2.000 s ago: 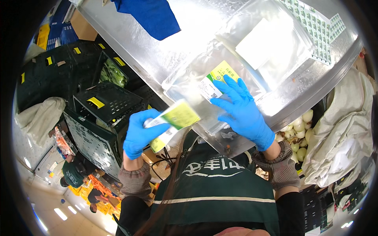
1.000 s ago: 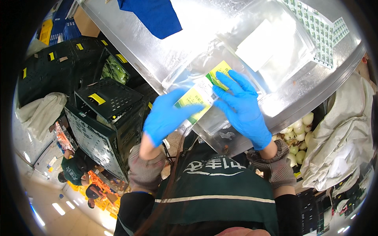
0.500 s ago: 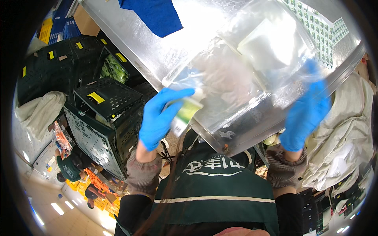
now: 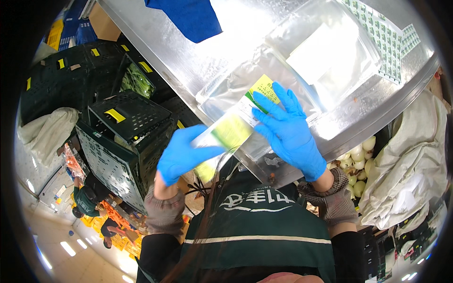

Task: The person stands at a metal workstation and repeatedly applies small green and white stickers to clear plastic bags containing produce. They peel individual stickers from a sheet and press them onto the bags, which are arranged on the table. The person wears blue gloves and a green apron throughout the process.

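Observation:
My left hand, in a blue glove, is closed round the lower part of a strip of yellow, green and white labels, which is partly blurred. The strip slants up to the right over the table's near corner. At its upper end my right hand, also blue-gloved, has its fingertips on the labels; the thumb's grip is partly hidden. Beneath the strip lies a clear plastic bag on the metal table. A further stack of clear bags with a white sheet lies to the right.
A blue cloth and a sheet of small green-printed stickers lie on the table. Black crates stand at left, one with leafy greens. Pale onions and a white sack are at right. People work at far left.
My right hand has come in from the table's right side to the labels. The strip now stretches between both hands, and my left hand has shifted slightly down and left.

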